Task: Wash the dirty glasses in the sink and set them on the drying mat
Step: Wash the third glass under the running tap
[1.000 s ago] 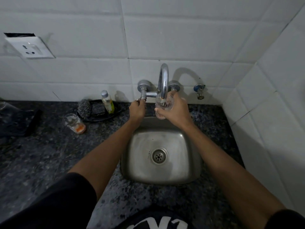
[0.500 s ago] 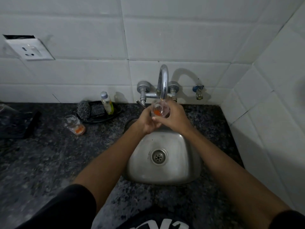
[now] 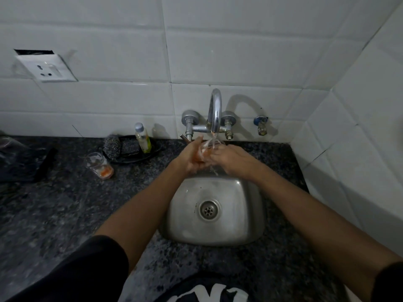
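right now both hands cradle the drinking glass (image 3: 206, 149) under the faucet (image 3: 214, 112), left hand (image 3: 192, 156) and right hand (image 3: 229, 159) curled round it so water sluices orange residue into the sink (image 3: 239, 214); another dirty glass (image 3: 99, 164) waits on the table (image 3: 65, 203).

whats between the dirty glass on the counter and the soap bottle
In the head view, a dark scrubber on the black tray sits between the glass and bottle.

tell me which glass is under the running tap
The glass held between both hands over the sink; the other glass stands untouched on the counter, left of the sink.
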